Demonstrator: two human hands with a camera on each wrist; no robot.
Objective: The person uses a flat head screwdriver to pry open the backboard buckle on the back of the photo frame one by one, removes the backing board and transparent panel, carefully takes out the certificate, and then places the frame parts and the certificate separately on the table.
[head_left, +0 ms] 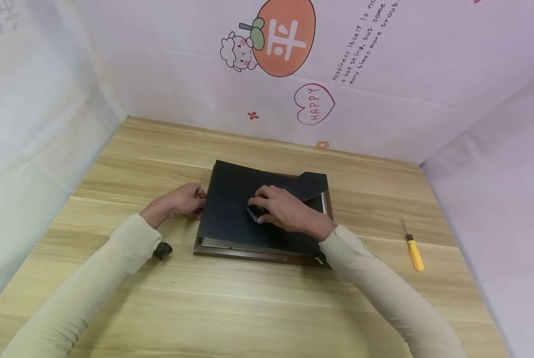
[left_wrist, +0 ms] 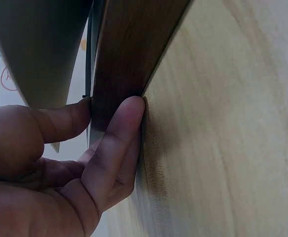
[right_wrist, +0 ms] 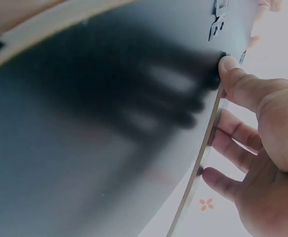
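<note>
A black backing board (head_left: 231,199) lies over a brown picture frame (head_left: 244,254), with the frame's rim showing along the near and right sides. At the frame's left side, my left hand (head_left: 183,200) pinches the brown rim (left_wrist: 129,49); in the left wrist view the thumb and fingers of this hand (left_wrist: 79,158) are on it. Above the board's middle, my right hand (head_left: 282,209) grips a thin black piece by its edge. The right wrist view shows that hand (right_wrist: 262,133) with its thumb on the dark panel (right_wrist: 84,123), near a metal hinge (right_wrist: 217,27).
A yellow-handled screwdriver (head_left: 415,254) lies on the wooden table (head_left: 249,308) to the right. An angled black flap (head_left: 309,184) shows at the frame's far right corner. Printed white cloth (head_left: 181,84) stands behind the table and along both sides.
</note>
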